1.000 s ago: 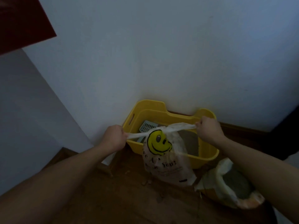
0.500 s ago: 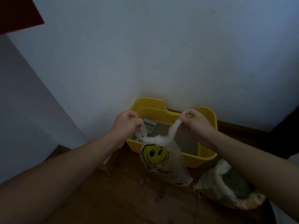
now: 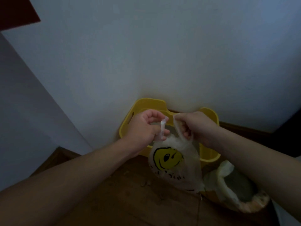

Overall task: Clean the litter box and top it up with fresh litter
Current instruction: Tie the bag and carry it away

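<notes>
1. Two hands meet above the yellow litter box point(image 3: 147, 103). The left hand point(image 3: 145, 127) pinches one handle of the smiley bag point(image 3: 172, 163), and the right hand point(image 3: 194, 126) curls round the other, the handles nearly touching.
2. Scooping looks done, and this looks like the waste bag being knotted. The top-up seems left to do: an open litter sack point(image 3: 236, 185) sits at near right.
3. The bag hangs upright just in front of the box, long axis vertical, mouth up, face towards us. The box runs left to right along the far wall point(image 3: 162, 62).

Yellow litter box point(image 3: 147, 103), yellow smiley on whitish bag point(image 3: 167, 158)
</notes>
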Demonstrator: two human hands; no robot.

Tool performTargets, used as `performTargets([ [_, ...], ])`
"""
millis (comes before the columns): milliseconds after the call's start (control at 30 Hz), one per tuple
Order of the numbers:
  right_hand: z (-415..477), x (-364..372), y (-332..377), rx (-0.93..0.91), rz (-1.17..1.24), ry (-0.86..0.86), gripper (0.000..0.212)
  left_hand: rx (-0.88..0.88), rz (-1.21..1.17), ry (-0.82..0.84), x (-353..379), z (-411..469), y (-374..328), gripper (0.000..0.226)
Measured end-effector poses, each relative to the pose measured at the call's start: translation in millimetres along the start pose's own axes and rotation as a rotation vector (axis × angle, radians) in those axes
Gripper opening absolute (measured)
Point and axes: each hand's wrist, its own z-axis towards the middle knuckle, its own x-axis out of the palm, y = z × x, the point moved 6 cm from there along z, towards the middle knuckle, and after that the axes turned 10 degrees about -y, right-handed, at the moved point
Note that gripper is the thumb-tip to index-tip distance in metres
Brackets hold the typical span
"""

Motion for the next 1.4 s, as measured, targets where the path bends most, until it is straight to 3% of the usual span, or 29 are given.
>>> performTargets([
  [100, -6.8, 7.8, 7.0, 0.018, 0.067, 0.093, 0.032, 0.081, 0.089, -0.035, 1.1, -2.4, -0.7, 0.025],
  [233, -15.7, 15.6, 18.4, -0.111, 0.054, 0.112, 0.029, 0.143, 0.097, -0.089, 1.1, -1.0, -3.6, 0.029],
  [333, -29.8, 21.1, 25.9, -0.278, -0.119, 0.133, 0.045, 0.206, 0.118, -0.063, 4.9, -2.0, -7.3, 0.031],
  [433, -35.7, 21.5, 31.7, -0.402, -0.302, 0.076, 0.042, 0.299, 0.150, -0.060, 10.0, 2.3, -6.7, 0.045],
  [533, -29.3, 15.2, 35.0, -0.442, -0.350, -0.011, 0.039, 0.414, 0.382, -0.065, -1.8, 13.8, -2.9, 0.063],
  [667, -26.4, 9.8, 47.1, -0.530, -0.383, -0.072, 0.036, 0.241, 0.524, 0.285, -14.6, 20.1, 39.4, 0.103],
  [767, -26.0, 11.4, 54.7, -0.578, -0.380, -0.082, 0.036, 0.143, 0.559, 0.378, -13.9, 18.1, 68.7, 0.108],
  [933, -19.5, 5.4, 68.7, -0.484, -0.321, -0.074, 0.037, 0.002, 0.444, 0.397, 3.1, 21.2, 81.0, 0.100],
  [1100, -32.7, -26.6, 112.4, -0.451, -0.372, -0.117, 0.035, -0.079, 0.321, 0.335, 14.9, 13.4, 48.8, 0.090],
  [1200, -57.1, -49.4, 149.7, -0.412, -0.395, -0.087, 0.024, -0.148, 0.280, 0.286, 24.4, -11.2, 9.0, 0.078],
  [1400, -125.1, -98.5, 275.1, -0.423, -0.386, -0.024, 0.032, -0.245, 0.130, 0.095, 38.6, -60.4, -117.5, 0.066],
])
